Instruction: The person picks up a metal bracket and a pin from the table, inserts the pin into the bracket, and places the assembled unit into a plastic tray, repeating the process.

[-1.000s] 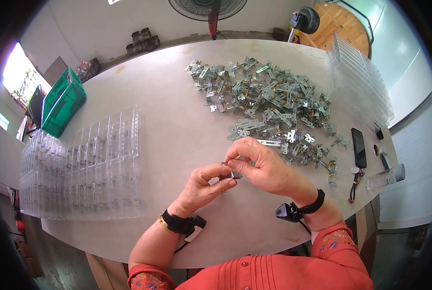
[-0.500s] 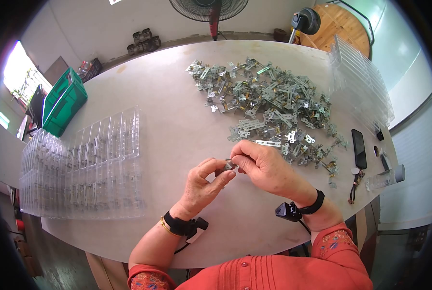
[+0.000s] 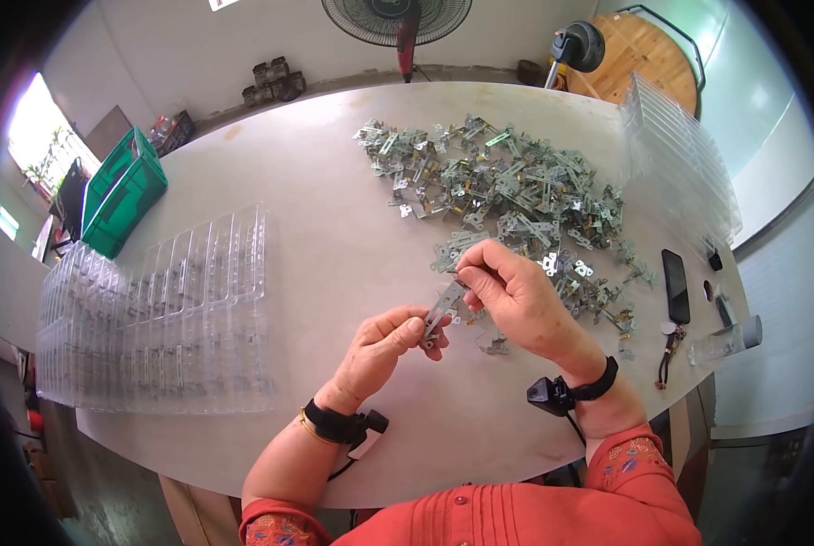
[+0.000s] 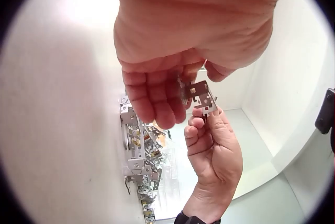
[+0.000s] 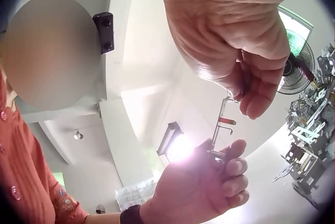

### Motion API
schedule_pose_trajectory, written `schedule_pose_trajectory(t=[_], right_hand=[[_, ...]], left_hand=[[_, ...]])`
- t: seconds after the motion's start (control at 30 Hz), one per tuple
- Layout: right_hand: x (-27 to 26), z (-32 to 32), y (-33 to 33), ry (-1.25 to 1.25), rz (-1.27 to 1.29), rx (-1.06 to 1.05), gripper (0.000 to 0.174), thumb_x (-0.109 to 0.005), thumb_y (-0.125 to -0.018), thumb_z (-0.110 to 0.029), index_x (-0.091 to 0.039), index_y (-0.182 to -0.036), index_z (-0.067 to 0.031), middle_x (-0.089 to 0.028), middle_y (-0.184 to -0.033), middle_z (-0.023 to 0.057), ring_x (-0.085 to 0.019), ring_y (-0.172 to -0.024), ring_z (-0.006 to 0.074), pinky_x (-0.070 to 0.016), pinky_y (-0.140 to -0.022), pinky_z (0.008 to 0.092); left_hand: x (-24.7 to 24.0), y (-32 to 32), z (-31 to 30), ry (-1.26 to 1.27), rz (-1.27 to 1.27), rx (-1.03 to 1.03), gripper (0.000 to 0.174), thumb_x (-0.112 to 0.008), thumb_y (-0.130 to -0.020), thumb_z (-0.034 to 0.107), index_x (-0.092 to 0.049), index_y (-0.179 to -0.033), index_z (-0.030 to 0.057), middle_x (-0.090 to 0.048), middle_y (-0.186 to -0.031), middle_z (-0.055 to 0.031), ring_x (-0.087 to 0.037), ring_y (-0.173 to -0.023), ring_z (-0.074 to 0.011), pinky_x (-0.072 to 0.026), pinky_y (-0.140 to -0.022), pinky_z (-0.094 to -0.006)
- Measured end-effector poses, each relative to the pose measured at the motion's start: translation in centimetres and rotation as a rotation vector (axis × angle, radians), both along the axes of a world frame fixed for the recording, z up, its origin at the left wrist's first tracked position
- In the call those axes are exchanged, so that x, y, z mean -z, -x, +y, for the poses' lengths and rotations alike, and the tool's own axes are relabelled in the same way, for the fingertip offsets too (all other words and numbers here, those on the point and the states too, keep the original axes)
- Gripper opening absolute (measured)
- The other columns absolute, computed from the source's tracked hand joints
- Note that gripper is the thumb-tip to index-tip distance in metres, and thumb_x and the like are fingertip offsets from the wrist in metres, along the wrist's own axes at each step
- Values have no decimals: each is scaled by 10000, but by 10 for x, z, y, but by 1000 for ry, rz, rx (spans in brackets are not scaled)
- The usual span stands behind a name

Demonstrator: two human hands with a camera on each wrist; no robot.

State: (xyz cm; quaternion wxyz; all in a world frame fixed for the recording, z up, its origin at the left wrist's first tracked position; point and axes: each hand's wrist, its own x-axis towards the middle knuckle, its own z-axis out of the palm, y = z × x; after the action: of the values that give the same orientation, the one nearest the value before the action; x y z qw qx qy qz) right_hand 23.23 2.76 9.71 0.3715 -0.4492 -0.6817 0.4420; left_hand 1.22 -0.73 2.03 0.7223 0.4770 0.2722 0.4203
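Observation:
A long flat metal bracket with holes (image 3: 443, 302) slants between the two hands in the head view. The left hand (image 3: 381, 353) pinches its lower end between thumb and fingers. At its upper end the right hand (image 3: 516, 296) grips with thumb and forefinger. In the right wrist view the bracket (image 5: 219, 124) appears edge-on, with a small red-brown piece (image 5: 227, 121) beside it. Behind the hands lies a heap of metal parts (image 3: 516, 182), and a small loose metal part (image 3: 493, 347) sits on the table just below the right hand.
Clear plastic trays holding metal parts (image 3: 166, 314) stand at the left, near a green crate (image 3: 125, 196). More clear trays (image 3: 680, 164) are stacked at the right. A phone (image 3: 675, 286), keys (image 3: 669, 350) and a clear bottle (image 3: 727, 338) lie along the right edge.
The bracket between the hands now shows its long flat face. The right hand has moved up and right, the left slightly down. A loose part is now visible on the table below the right hand.

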Motion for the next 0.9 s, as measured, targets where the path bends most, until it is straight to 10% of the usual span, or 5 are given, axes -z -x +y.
schedule_pose_trajectory(t=[0.1,0.17,0.9], right_hand=[[6,3,0,31,34,4,57,-613,-1003,-81,-607,-1012,-25,-649,-801,58,-630,-710,122,-510,-636,278],[12,9,-1,-517,-81,62,57,-649,-977,-82,-640,-1015,-40,-670,-837,74,-640,-713,155,-512,-628,292],[-2,-24,14,-384,-456,-63,94,-634,-949,-129,-588,-981,-53,-674,-778,163,-679,-707,362,-523,-601,448]], left_hand=[[4,0,0,3,-21,-26,393,-573,-1047,305,-650,-1249,-23,-698,-1038,-95,-647,-937,-204,-504,-887,-349],[6,-2,0,6,-39,-59,367,-596,-1038,279,-654,-1247,-16,-700,-1049,-94,-649,-947,-203,-506,-898,-353],[9,-6,2,-22,-25,-328,284,-698,-958,62,-572,-1208,12,-645,-1126,-49,-642,-1006,-153,-521,-950,-319]])
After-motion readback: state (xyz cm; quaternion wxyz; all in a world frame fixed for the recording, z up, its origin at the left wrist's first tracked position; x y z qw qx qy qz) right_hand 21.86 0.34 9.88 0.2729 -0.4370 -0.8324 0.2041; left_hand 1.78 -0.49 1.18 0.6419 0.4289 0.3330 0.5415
